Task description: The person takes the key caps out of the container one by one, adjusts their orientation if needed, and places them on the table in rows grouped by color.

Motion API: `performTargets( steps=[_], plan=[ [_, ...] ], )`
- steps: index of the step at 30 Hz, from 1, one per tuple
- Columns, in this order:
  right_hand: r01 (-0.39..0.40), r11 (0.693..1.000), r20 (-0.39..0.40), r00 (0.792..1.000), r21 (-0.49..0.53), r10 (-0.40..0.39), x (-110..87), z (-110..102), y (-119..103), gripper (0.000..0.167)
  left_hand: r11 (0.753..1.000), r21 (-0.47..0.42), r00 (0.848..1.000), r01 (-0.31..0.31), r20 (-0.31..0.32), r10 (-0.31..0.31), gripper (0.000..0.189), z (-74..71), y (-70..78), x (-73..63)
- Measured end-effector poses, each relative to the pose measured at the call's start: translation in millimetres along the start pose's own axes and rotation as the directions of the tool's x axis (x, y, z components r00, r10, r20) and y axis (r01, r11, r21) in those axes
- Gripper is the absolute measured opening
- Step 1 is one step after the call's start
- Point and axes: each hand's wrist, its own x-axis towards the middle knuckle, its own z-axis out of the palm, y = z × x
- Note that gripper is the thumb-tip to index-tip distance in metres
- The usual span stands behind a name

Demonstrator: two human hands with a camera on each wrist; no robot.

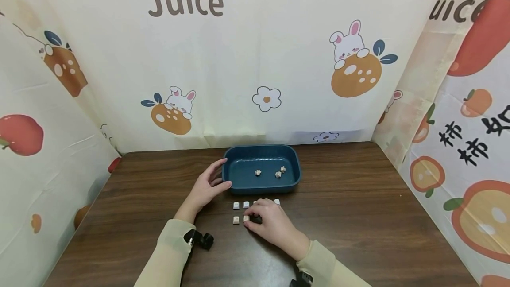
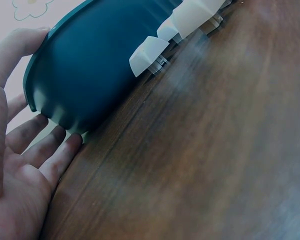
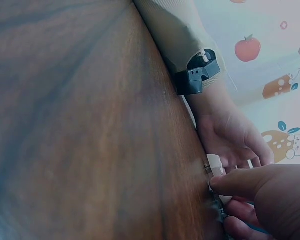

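A dark blue tray stands at the back middle of the table. My left hand is at its left end, thumb and fingers spread and touching the rim and side wall. The left wrist view shows these fingers mostly straight against the tray. In front of the tray, white keycaps stand in two short rows. My right hand pinches a keycap in the nearer row between thumb and fingers, low at the tabletop. This hand partly hides the keycaps behind it. Whatever is dark beneath its fingers, I cannot tell.
Inside the tray lie three small pale pieces, one piece left of the other two. Another keycap shows beyond my right hand. Printed cloth hangs behind and at both sides of the brown wooden table.
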Motion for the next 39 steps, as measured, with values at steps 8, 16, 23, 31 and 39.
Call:
performTargets(
  steps=[8, 16, 23, 31, 39],
  plan=[
    [-0.008, 1.000, -0.001, 1.000, 0.014, 0.008, -0.2, 0, 0, 0.013, 1.000, 0.008, 1.000, -0.003, 0.006, 0.003, 0.074, -0.2, -1.7, 0.4],
    [-0.019, 1.000, 0.005, 1.000, 0.025, 0.019, -0.1, -1, 0, 0.012, 1.000, 0.018, 1.000, 0.001, 0.002, -0.001, 0.073, -0.8, -3.8, 0.8],
    [-0.012, 1.000, 0.004, 1.000, 0.021, 0.011, 0.3, -1, -1, 0.013, 1.000, 0.014, 1.000, 0.002, 0.002, -0.002, 0.073, -1.4, -4.0, 0.8],
    [-0.045, 0.996, 0.015, 0.999, 0.079, 0.044, 1.3, -6, -2, 0.018, 1.000, 0.011, 1.000, -0.004, 0.005, 0.004, 0.073, -1.8, -4.2, 0.8],
    [0.020, 0.990, -0.065, 0.998, 0.141, -0.011, 10.2, -31, -10, 0.017, 1.000, 0.014, 1.000, -0.011, 0.005, 0.011, 0.073, -2.6, -3.6, -0.2]
  ],
)
